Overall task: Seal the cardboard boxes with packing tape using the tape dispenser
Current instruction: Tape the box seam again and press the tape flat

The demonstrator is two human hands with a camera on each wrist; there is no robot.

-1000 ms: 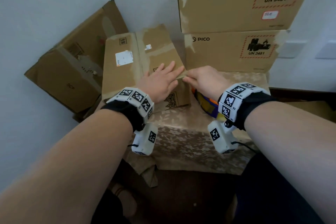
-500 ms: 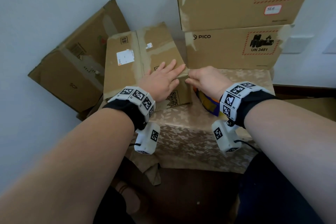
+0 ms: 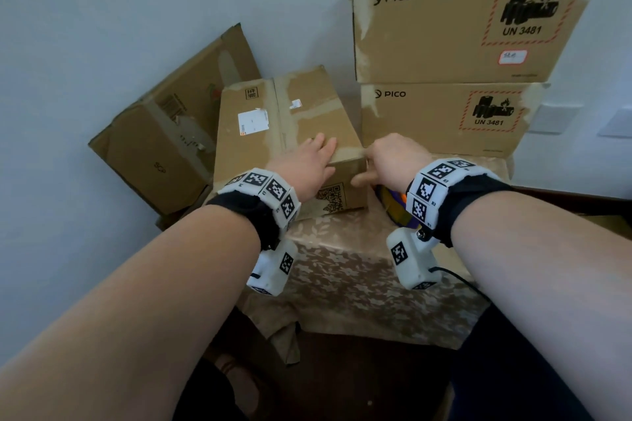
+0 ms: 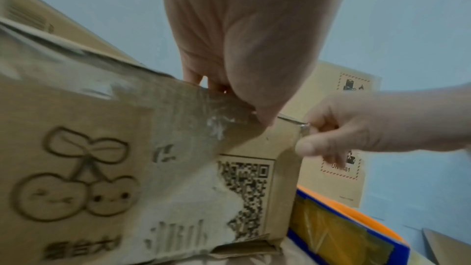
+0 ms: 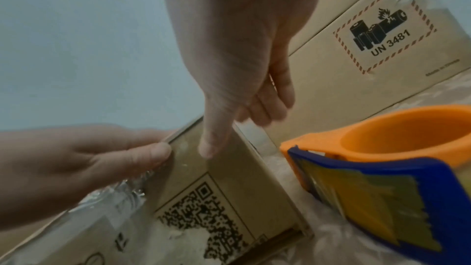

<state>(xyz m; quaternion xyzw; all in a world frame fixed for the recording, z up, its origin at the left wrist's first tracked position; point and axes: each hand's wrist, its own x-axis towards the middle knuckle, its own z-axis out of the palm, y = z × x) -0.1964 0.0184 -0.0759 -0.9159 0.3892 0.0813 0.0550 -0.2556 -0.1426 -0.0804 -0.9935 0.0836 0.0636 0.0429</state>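
1. The left hand (image 3: 307,164) lies flat, fingers spread, pressing the top of the small box (image 3: 290,133) at its near right corner.
2. The right hand (image 3: 390,161) sits at that same corner, fingers curled, thumb extended against the side; whether it pinches a tape end I cannot tell.
3. The tape dispenser (image 5: 377,172) rests on the tabletop (image 3: 342,277) just right of the box.
4. Risk: uneven pressing could wrinkle the tape or leave the corner unstuck; a careless wrist could knock the dispenser.

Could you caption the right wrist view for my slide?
Both hands smooth tape at the box's corner; tape dispenser rests alongside.
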